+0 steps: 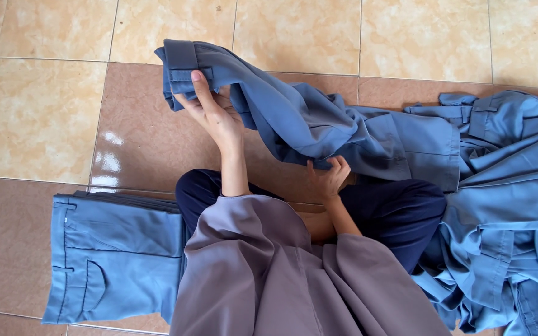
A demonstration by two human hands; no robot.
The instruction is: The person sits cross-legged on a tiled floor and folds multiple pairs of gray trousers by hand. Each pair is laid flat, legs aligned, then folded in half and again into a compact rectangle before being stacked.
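Left hand (214,112) pinches the waistband of blue trousers (319,121) — fingers closed over the belt-loop edge, lifting it clear of the tiled floor (45,118). Right hand (328,177) grips the fabric lower down, apparently to keep the garment stretched. Folded trousers stack (116,255) lies at left; unfolded heap (505,230) at right. No containers visible.

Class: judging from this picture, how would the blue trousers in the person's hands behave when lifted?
Probably floppy: the blue trousers sag and crease between the left hand and right hand. Likely light, since fingers alone raise the waistband. They would hardly roll or slide; the pile beside them lies slumped on the tiled floor.
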